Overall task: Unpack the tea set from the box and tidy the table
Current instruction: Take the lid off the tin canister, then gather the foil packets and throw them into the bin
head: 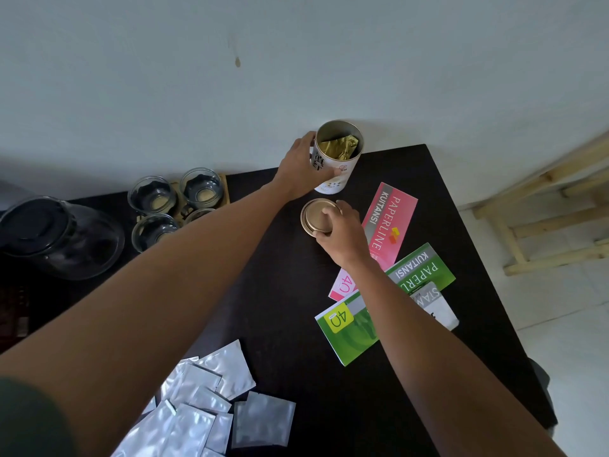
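Note:
An open white tea canister (339, 166) stands at the far edge of the black table (296, 308), with a gold foil packet (339, 147) inside. My left hand (301, 168) is wrapped around its left side. Just in front lies the round gold lid (318, 217), flat on the table; my right hand (342, 234) grips it from the right with fingers over its top. At the far left, several glass cups (153, 196) sit in a wooden tray, beside a glass teapot (62, 237) with a dark lid.
A pink receipt book (390, 219) and a green one (356, 328) lie right of the lid, under my right forearm. A heap of silver foil sachets (204, 407) covers the near left. A wooden frame (543, 225) stands on the floor beyond the right table edge.

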